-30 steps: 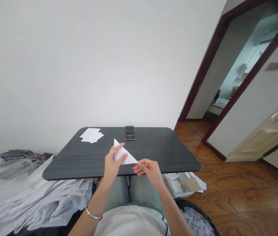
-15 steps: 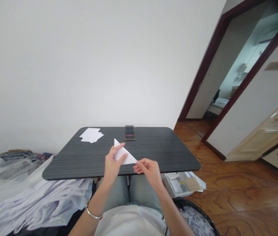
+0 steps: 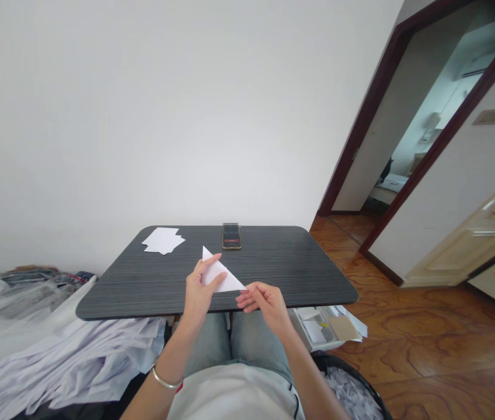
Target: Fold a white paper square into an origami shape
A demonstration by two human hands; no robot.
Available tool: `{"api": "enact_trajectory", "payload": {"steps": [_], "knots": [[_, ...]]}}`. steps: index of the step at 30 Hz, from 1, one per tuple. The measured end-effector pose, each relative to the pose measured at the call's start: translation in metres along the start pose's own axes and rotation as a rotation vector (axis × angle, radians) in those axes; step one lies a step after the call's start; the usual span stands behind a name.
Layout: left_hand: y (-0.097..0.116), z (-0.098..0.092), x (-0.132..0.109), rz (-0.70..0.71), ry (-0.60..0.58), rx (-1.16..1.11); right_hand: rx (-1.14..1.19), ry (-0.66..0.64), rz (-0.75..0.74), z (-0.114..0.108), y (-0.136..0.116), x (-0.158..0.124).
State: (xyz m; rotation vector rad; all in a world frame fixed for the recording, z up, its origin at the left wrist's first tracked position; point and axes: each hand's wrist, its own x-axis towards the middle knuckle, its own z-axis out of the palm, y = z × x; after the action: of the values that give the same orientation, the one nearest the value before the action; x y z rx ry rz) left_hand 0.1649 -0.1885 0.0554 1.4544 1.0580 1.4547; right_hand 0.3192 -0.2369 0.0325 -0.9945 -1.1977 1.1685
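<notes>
A white piece of paper folded into a triangle (image 3: 230, 282) is held over the near part of the dark table, one point up and one toward the right. My left hand (image 3: 200, 283) grips its left side, thumb across the front and fingers along the upper edge. At the right corner, my right hand (image 3: 262, 298) pinches the tip between thumb and fingers, the other fingers curled below. Part of the paper's left side is hidden behind my left hand.
On the dark table (image 3: 133, 286), white paper sheets (image 3: 163, 240) lie at the back left and a phone (image 3: 231, 238) at the back middle. White cloth-like material (image 3: 85, 361) is heaped at left. A box of papers (image 3: 317, 332) and a black bin (image 3: 352, 391) stand at right.
The folded paper has barely shifted. My right fingers have slid slightly at the right corner, and the lower fingers have spread a little. My left hand keeps its grip.
</notes>
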Motion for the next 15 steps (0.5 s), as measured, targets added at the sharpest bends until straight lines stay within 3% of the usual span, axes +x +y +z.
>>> {"api": "enact_trajectory", "payload": {"steps": [15], "knots": [[0.0043, 0.0014, -0.0020, -0.016, 0.000, -0.032, -0.145, 0.099, -0.104, 0.0039, 0.0048, -0.0011]]}}
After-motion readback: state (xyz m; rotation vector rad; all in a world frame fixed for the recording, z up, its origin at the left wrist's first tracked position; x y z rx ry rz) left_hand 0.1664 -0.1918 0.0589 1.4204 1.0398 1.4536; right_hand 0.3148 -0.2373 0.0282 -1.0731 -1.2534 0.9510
